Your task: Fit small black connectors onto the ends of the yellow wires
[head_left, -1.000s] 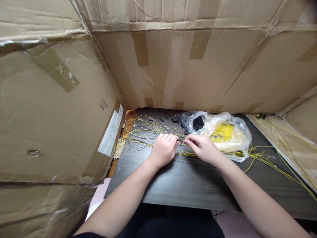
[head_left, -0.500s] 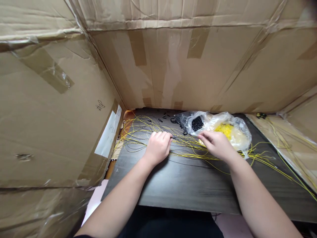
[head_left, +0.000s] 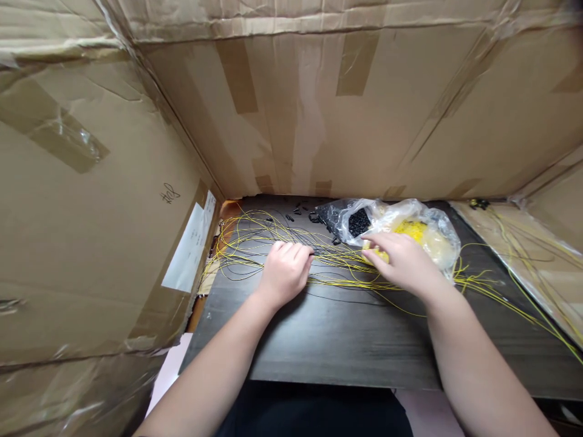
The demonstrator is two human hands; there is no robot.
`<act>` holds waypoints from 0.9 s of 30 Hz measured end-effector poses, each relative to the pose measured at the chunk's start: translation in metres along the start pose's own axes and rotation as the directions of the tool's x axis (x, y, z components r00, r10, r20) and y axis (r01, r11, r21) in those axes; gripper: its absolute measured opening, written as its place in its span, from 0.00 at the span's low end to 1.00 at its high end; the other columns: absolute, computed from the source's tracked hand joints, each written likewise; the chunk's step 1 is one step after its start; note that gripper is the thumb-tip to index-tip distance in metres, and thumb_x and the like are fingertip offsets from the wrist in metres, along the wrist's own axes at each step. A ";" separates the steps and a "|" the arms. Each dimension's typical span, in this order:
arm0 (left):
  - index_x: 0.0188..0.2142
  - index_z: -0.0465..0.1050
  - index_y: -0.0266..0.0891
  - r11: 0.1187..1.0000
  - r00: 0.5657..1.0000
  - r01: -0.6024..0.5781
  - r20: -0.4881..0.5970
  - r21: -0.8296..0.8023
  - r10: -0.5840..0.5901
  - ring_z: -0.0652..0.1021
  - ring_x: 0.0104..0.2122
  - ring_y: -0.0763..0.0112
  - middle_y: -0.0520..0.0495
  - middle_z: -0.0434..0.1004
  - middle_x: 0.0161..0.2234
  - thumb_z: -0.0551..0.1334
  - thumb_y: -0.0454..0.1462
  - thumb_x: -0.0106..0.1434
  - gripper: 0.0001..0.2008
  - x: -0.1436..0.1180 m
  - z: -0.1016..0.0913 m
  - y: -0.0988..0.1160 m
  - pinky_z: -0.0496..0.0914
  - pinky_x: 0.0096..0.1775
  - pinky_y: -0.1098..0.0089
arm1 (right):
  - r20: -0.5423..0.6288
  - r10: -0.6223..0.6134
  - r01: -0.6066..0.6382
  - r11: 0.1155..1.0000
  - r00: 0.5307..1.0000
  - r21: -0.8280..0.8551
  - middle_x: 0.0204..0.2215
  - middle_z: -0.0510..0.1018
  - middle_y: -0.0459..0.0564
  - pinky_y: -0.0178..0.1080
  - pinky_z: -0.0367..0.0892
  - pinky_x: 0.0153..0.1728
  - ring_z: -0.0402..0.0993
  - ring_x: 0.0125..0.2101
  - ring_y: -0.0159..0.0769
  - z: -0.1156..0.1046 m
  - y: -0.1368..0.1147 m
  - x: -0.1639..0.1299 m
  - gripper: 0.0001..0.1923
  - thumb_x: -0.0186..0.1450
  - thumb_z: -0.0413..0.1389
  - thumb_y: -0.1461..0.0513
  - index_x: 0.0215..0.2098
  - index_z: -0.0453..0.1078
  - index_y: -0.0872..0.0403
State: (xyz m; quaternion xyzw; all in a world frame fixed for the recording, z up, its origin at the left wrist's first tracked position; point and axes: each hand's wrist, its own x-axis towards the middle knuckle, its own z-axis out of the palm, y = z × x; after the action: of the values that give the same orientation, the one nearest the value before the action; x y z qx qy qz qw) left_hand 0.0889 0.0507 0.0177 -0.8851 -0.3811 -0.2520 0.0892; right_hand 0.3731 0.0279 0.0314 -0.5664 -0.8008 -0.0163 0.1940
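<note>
My left hand (head_left: 286,271) is closed in a pinch over the wires, and a thin black wire (head_left: 322,252) comes out at its fingertips. Its far end is hard to follow among the other strands. Around and under it runs a loose bundle of yellow wires (head_left: 339,283) with dark ones mixed in, looping at the left. Thumb and forefinger of my right hand (head_left: 407,262) are apart, with nothing visible between them. That hand is just in front of a clear plastic bag of yellow parts (head_left: 412,229); its lower fingers are partly hidden.
A clear bag of small black parts (head_left: 359,223) lies beside the yellow one. Several loose black pieces (head_left: 297,210) are scattered near the back. Cardboard walls (head_left: 282,115) enclose the dark tabletop (head_left: 337,346). At right, more yellow wires (head_left: 514,243) lie across a cardboard sheet.
The thumb and forefinger of my right hand have parted from a pinch, and the hand is slightly nearer the yellow parts. My left hand keeps its grip. The view has shifted slightly.
</note>
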 end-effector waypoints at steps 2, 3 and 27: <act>0.40 0.71 0.39 0.999 1.000 -0.019 -0.014 -0.041 0.019 0.74 0.34 0.66 0.47 0.77 0.33 0.53 0.37 0.71 0.08 -0.001 0.001 0.002 0.61 0.40 0.61 | -0.092 -0.114 0.114 0.993 0.989 -0.006 0.43 0.79 0.54 0.44 0.63 0.45 0.74 0.43 0.44 0.006 -0.018 0.003 0.16 0.70 0.53 0.55 0.52 0.71 0.54; 0.41 0.71 0.39 0.998 0.999 -0.027 -0.022 -0.060 0.026 0.75 0.34 0.66 0.47 0.77 0.33 0.54 0.37 0.71 0.08 -0.001 0.002 0.003 0.61 0.40 0.62 | -0.121 -0.172 0.173 0.985 0.978 -0.003 0.43 0.79 0.54 0.44 0.63 0.46 0.73 0.43 0.44 0.009 -0.028 0.004 0.15 0.71 0.53 0.56 0.51 0.71 0.54; 0.39 0.72 0.39 0.995 0.995 -0.104 -0.009 -0.004 0.104 0.75 0.31 0.66 0.48 0.77 0.30 0.54 0.40 0.71 0.11 -0.004 0.012 0.008 0.61 0.35 0.62 | -0.253 -0.359 0.318 0.929 0.899 -0.188 0.33 0.78 0.52 0.41 0.58 0.40 0.66 0.34 0.38 0.030 -0.057 0.004 0.10 0.72 0.51 0.63 0.38 0.74 0.56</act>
State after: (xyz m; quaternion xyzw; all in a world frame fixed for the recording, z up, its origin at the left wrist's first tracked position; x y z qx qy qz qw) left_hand 0.0967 0.0467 0.0056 -0.9028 -0.3335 -0.2518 0.1017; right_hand 0.3109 0.0181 0.0160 -0.4224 -0.8479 -0.1877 0.2597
